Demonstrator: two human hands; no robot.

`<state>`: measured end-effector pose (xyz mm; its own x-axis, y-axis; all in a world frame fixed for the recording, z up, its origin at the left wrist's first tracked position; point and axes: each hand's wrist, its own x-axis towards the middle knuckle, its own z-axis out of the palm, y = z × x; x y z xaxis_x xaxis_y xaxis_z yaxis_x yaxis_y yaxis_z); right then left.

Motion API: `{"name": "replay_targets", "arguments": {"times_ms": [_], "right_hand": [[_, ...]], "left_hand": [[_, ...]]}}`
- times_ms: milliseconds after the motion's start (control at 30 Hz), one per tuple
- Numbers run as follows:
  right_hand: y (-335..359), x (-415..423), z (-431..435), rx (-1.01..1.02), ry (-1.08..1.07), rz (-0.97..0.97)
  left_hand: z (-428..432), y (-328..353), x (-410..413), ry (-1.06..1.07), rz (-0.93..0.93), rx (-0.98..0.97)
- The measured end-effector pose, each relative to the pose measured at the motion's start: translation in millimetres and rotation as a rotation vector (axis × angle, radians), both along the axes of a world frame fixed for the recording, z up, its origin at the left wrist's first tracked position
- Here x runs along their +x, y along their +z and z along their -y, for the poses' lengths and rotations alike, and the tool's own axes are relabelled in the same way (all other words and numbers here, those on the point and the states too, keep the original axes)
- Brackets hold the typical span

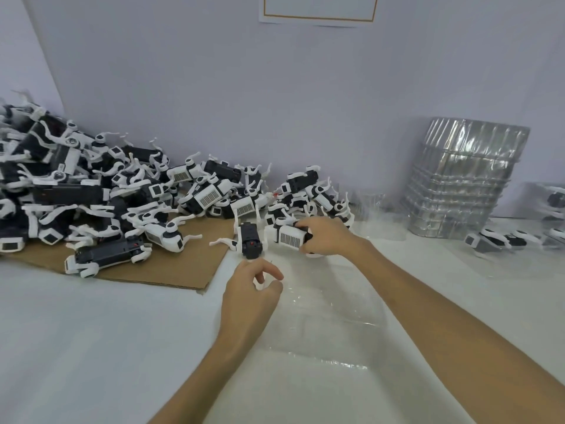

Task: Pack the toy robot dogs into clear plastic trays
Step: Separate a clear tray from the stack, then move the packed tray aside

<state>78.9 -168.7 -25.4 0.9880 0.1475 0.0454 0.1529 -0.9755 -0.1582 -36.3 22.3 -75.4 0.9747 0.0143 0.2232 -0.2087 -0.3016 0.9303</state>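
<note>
A heap of toy robot dogs is piled left of and beyond the left hand, on a cardboard sheet. A lone dog is set just beyond that hand. A second dog is held in the right hand. A clear tray is laid between the forearms. A stack of trays is stood well right of the right hand, with a packed dog before it.

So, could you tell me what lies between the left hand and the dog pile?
A black dog with a red dot, just beyond the left hand; head view.
</note>
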Motion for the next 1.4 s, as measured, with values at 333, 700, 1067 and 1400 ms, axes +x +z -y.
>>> {"name": "replay_targets", "arguments": {"times_ms": [333,700,1067,1400], "right_hand": [[38.5,-82.9,23.1,1.880,0.050,-0.248],[3.3,-141.4,41.5,1.733,0.084,0.081],[-11.3,-138.0,41.4,1.304,0.149,0.104],[-20.6,-138.2,31.4,0.956,0.066,0.097]], "left_hand": [[1.2,4.8,-4.9,-0.148,0.022,-0.051],[3.3,3.5,0.6,-0.193,-0.188,-0.164],[3.7,-6.5,6.2,-0.115,-0.317,-0.101],[2.8,-7.1,16.1,0.006,-0.411,0.176]]}}
